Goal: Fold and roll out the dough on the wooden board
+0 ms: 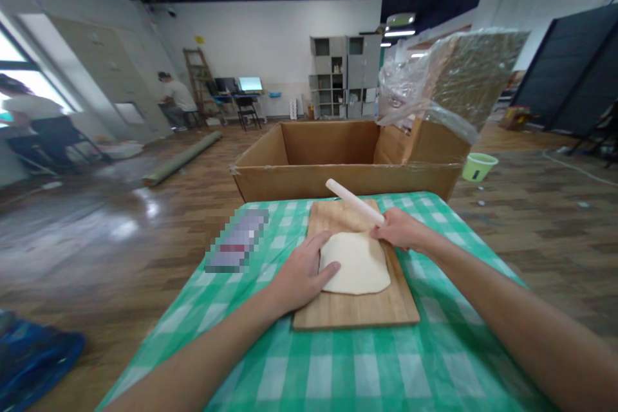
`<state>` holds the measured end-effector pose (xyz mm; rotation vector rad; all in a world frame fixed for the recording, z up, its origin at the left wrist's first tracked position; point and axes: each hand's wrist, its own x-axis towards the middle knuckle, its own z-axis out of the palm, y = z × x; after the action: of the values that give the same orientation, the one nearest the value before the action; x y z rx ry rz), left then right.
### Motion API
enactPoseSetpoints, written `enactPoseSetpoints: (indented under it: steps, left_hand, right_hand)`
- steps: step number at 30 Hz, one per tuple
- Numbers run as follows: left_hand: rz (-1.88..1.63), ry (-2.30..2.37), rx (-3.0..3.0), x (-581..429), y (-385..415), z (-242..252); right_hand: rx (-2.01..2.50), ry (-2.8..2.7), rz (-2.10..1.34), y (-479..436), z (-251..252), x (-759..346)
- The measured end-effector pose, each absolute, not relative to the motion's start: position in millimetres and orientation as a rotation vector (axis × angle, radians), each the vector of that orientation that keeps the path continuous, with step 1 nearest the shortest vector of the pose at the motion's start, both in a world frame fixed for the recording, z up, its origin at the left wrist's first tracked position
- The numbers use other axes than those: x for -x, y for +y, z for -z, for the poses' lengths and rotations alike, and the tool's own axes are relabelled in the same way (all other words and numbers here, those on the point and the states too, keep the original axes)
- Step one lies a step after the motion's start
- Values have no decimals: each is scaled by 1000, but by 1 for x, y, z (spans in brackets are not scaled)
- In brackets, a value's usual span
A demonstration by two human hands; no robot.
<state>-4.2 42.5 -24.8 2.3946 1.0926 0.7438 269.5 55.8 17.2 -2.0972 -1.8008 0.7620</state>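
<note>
A flat sheet of pale dough (358, 265) lies on a wooden board (356, 309) on the green-and-white checked tablecloth (338, 367). My left hand (300, 273) rests open on the board's left edge, its thumb touching the dough's left side. My right hand (402, 229) is closed round the near end of a white rolling pin (351, 199). The pin slants up and away to the left over the far part of the board, above the dough's far edge.
A blurred-out flat object (237, 240) lies on the cloth left of the board. An open cardboard box (338, 161) stands just beyond the table, with plastic-wrapped material (454, 74) at its right. A green bucket (477, 166) sits on the floor. People are seated far left.
</note>
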Motion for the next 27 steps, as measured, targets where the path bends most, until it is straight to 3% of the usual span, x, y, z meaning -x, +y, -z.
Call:
enactPoseSetpoints:
  steps: [4, 8, 11, 19, 27]
  left_hand:
    - [-839, 1135, -2356, 5, 49, 31]
    - [-1154, 1251, -2358, 11, 55, 22]
    - [-1331, 1235, -2476, 14, 55, 7]
    - [-459, 1361, -2873, 0, 61, 15]
    - [-115, 1349, -2947, -19, 92, -4]
  right_hand:
    - [2120, -1931, -466, 62, -16, -280]
    - [1986, -2139, -177, 59, -17, -276]
    - [1865, -2385, -119, 46, -19, -265]
    - [1691, -2518, 39, 29, -15, -251]
    - [1500, -2550, 359, 60, 5, -261]
